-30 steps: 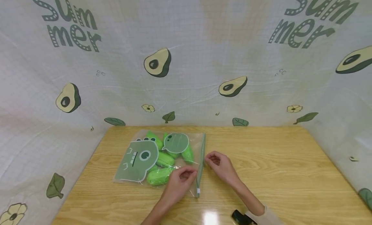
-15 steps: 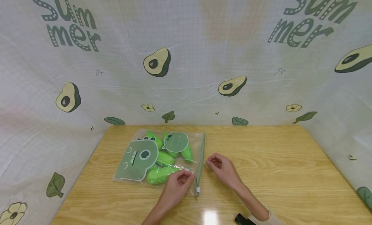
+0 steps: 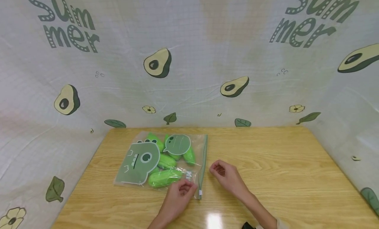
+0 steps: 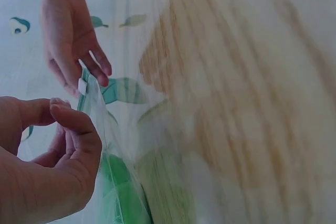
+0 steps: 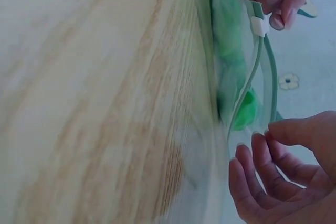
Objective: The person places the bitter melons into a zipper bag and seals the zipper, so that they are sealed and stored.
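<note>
A clear slider bag (image 3: 199, 150) with a green cartoon face lies on the wooden table, and several green cucumber-like pieces (image 3: 165, 178) show inside it. My left hand (image 3: 179, 194) is over its lower right corner, thumb and forefinger together, with nothing visible between them. Close by sits the white slider (image 3: 200, 192) on the green zip edge. To the right of that edge, apart from it, my right hand (image 3: 229, 177) hovers with loosely curled fingers. In the right wrist view, the two zip strips (image 5: 270, 72) stand apart below the slider.
Bare table (image 3: 281, 166) stretches to the right of the bag. A pale cloth (image 3: 195, 100) printed with avocados and leaves hangs behind and at both sides. A black object (image 3: 248, 225) shows beside the right wrist at the lower frame edge.
My left hand has slid back toward the near side, away from the zip edge. The right hand has drawn slightly right and nearer. The bag stays in place.
</note>
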Demonstrator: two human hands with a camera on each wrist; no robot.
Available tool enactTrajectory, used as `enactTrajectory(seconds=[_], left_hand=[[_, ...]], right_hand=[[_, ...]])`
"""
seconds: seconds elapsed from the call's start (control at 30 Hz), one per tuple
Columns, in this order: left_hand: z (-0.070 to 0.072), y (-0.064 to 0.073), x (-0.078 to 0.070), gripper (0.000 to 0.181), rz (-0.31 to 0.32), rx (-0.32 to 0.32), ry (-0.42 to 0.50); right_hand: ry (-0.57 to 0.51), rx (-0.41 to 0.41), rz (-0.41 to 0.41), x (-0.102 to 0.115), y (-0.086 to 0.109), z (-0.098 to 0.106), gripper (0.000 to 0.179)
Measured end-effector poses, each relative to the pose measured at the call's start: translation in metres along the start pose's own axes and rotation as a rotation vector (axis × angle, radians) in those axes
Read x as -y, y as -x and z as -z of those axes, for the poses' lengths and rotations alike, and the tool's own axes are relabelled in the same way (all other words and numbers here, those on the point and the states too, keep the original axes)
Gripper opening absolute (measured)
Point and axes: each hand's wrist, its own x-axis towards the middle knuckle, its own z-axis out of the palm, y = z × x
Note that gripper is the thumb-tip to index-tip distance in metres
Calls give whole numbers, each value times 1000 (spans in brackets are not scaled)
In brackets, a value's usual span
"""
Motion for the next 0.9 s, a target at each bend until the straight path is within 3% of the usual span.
enactTrajectory(seconds=[0.27,0.67,0.9], left_hand=[[-4,9,2,19,45,24,47],[-15,20,6,30,182,106,273],[-22,27,11,35,223,123,320]], right_hand=[[19,46,45,1,8,0,6],[49,69,177,5,21,-9,3],[47,101,181,6,27,-14,7]])
